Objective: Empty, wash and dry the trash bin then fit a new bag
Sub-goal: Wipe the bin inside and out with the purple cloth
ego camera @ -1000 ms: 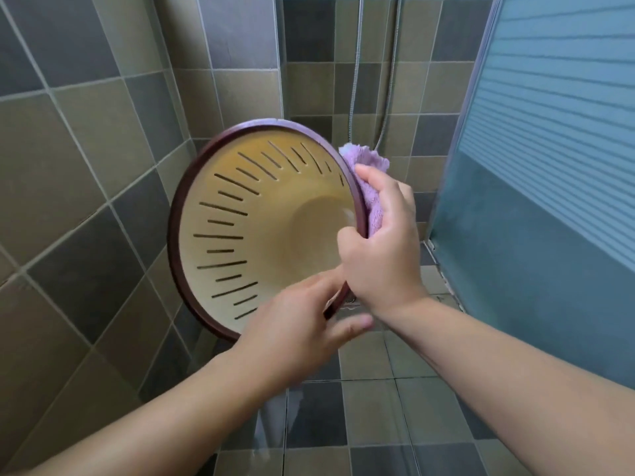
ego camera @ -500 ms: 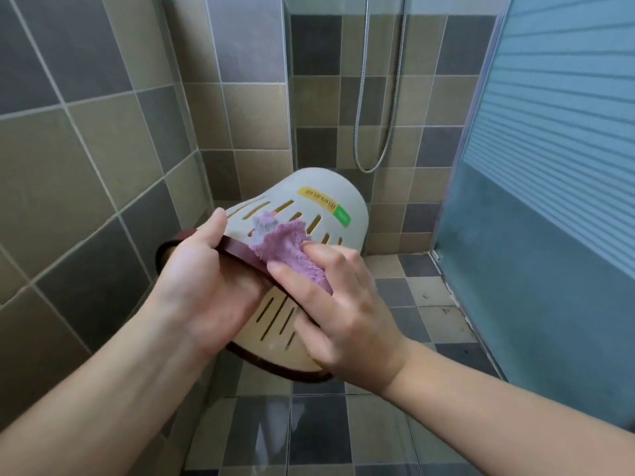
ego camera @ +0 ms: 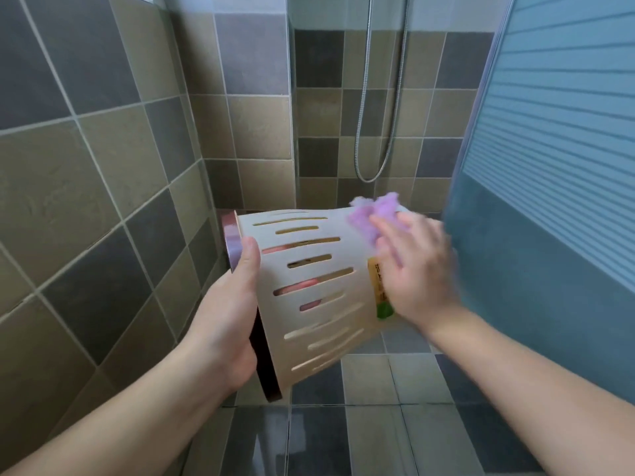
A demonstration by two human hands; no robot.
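Light, stiff slotted trash bin (ego camera: 309,290), left hand (ego camera: 223,324) gripping its rim, right hand (ego camera: 415,273) flat, pressing purple cloth (ego camera: 374,218) near its base.

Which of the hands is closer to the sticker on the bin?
Right. The right hand presses a purple cloth beside the sticker; the left hand grips the bin at its far rim.

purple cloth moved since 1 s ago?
Yes. The purple cloth under the right hand has gone from the bin's dark rim to the outer wall near its base, closer to the blue panel.
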